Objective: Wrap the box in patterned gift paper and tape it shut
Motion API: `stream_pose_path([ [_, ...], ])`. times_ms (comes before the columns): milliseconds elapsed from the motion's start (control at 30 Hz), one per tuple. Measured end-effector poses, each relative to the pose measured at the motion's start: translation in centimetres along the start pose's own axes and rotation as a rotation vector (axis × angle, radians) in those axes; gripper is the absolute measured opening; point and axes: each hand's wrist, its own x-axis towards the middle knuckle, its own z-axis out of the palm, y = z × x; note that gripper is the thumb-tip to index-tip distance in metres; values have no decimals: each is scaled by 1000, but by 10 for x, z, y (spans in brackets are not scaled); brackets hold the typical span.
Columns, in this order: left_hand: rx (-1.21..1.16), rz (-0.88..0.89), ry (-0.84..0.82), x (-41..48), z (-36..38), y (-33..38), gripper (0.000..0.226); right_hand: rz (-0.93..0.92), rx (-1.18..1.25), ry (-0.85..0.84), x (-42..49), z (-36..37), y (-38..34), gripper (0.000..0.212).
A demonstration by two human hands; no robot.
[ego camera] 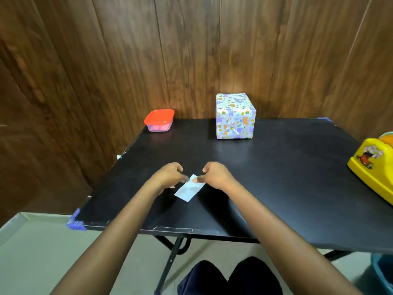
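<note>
Both hands meeting over a paper slip at the near side of the black bench

We are reaching both bare forearms out over the bench (pixel 276 177), wrists turned inward so the hands are facing each other. Our left hand (pixel 170 175) is curling its fingers toward the slip, but the tips are blurred and we cannot tell whether they are gripping it. Our right hand (pixel 215 175) is pinching the slip's far end. The wrapped box (pixel 235 118), covered in patterned paper, is standing at the far edge, well apart from both hands and beyond the right one. A yellow plastic object (pixel 374 165) is sitting at the right edge. A red-lidded tub (pixel 159 120) is resting on the far left corner, showing something pink inside. The white paper slip (pixel 187 191) is lying flat between our hands.
</note>
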Motion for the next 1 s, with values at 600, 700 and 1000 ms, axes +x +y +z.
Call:
stream_pose_path([
  [600, -608, 68, -25, 31, 6, 28, 19, 41, 768, -17, 32, -38, -2, 20],
  [700, -725, 29, -48, 50, 9, 46, 21, -13, 865, 68, 45, -50, 8, 23],
  [1000, -854, -103, -194, 72, 2, 104, 18, 2, 855, 168, 49, -96, 17, 28],
])
